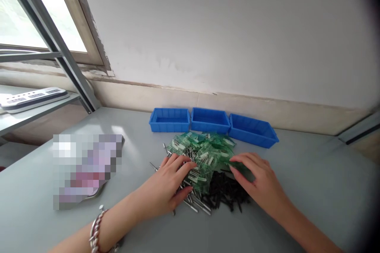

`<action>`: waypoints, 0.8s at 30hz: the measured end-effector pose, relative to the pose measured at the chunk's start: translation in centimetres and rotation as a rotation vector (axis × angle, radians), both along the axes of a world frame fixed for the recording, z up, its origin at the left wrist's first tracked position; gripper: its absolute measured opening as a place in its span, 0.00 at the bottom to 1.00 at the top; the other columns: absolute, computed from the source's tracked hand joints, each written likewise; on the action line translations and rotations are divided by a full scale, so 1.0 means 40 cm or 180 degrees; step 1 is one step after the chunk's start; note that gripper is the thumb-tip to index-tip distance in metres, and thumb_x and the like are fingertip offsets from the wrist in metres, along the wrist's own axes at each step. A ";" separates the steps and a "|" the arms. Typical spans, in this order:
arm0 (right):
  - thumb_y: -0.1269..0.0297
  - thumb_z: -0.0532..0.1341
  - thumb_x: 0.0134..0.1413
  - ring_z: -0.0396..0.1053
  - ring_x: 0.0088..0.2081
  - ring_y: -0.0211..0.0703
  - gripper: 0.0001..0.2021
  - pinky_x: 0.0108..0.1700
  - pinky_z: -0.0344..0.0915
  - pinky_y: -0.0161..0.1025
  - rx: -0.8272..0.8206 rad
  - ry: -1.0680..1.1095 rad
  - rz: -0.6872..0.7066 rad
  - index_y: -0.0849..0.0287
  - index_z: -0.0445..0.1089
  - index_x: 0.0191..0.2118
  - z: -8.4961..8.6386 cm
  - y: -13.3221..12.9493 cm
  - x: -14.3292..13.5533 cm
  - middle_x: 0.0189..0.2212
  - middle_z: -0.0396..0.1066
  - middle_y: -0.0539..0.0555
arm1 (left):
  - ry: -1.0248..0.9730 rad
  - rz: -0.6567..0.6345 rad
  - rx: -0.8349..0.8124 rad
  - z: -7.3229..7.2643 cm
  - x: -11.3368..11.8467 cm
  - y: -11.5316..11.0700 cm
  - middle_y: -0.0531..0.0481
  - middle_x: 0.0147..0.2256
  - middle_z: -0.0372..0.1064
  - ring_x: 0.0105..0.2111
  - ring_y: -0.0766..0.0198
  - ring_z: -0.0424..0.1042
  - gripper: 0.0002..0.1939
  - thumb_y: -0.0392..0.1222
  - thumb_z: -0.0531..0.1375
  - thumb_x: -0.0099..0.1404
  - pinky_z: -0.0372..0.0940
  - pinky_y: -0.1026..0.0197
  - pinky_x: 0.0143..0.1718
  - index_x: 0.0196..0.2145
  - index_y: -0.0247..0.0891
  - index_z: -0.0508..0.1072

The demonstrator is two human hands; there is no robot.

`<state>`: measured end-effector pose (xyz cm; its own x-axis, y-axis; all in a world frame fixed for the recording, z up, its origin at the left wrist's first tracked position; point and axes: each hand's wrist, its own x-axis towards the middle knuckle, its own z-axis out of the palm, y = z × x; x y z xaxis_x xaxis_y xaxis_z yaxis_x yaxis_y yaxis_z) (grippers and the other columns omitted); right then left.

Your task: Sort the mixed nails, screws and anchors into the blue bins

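Note:
Green plastic packets (208,148) with pale labels lie heaped in the middle of the table. Silver metal pins (197,203) poke out under and beside them at the left. Dark screw-like pieces (227,191) form a pile at the front right of the packets. My left hand (172,180) rests over the left side of the heap, fingers apart, on the pins and packets; nothing is seen gripped in it. At the heap's right edge, my right hand (253,172) pinches a green packet between thumb and fingers.
Three blue bins, the left (170,120), middle (210,120) and right (252,130), stand in a row behind the heap. A blurred-out flat object (92,170) lies at the left. A power strip (35,99) sits on a side shelf (38,112) beside the grey table (314,182).

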<state>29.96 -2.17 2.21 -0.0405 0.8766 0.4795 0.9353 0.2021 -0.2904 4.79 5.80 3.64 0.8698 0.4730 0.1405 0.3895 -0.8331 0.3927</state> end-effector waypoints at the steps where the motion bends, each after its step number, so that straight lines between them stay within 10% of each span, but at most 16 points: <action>1: 0.65 0.54 0.55 0.65 0.39 0.45 0.06 0.40 0.58 0.44 -0.0006 0.0023 0.0014 0.55 0.64 0.39 0.002 0.000 0.000 0.35 0.67 0.52 | 0.0003 -0.0002 -0.0008 0.000 0.001 0.001 0.44 0.48 0.57 0.45 0.54 0.56 0.20 0.38 0.52 0.63 0.56 0.48 0.46 0.52 0.40 0.55; 17: 0.64 0.55 0.55 0.67 0.43 0.44 0.09 0.39 0.68 0.34 0.0000 0.0353 0.0452 0.48 0.63 0.43 -0.004 -0.010 0.027 0.42 0.66 0.54 | 0.0042 0.0093 0.0094 0.012 -0.005 0.002 0.45 0.47 0.60 0.44 0.54 0.59 0.24 0.44 0.57 0.58 0.57 0.50 0.46 0.51 0.41 0.58; 24: 0.59 0.64 0.44 0.67 0.34 0.46 0.10 0.34 0.64 0.40 0.0360 -0.0645 0.1058 0.51 0.69 0.35 -0.014 -0.028 -0.074 0.31 0.67 0.51 | -0.0033 0.0036 0.0188 0.006 0.000 0.000 0.46 0.43 0.61 0.43 0.54 0.59 0.22 0.46 0.59 0.57 0.55 0.50 0.46 0.49 0.42 0.60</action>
<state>27.01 -3.30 1.65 -0.4165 0.7420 0.5253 0.8497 0.5232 -0.0655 4.77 5.78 3.87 0.8628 0.4733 0.1776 0.3952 -0.8505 0.3471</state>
